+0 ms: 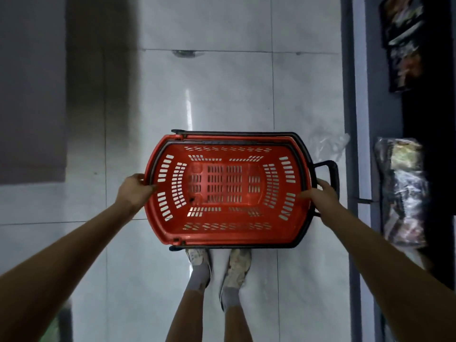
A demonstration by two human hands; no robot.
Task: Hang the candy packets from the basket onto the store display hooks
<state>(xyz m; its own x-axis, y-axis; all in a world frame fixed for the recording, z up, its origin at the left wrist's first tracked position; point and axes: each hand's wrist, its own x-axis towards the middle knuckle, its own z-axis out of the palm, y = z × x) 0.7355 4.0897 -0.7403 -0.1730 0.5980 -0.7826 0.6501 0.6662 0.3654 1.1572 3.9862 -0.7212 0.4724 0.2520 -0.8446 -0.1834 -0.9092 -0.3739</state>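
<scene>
Both hands are clamped on the red basket [222, 234], one at each short end. The left hand [134, 191] curls over the left rim, and the right hand [318, 195] grips the right rim just beside the black pull handle [332, 174]. The basket is level above the pale tiled floor [222, 95], right in front of the person's shoes [199, 261]. Its slotted bottom shows from wall to wall. Black carry handles [234, 132] lie folded flat along the long sides.

The packets are over on the right, on a dark display. One bunch [401, 193] is near the right hand and another [402, 43] is farther up — both too blurred to read. A crumpled clear wrapper [328, 146] lies on the tiles between the basket and the display's base.
</scene>
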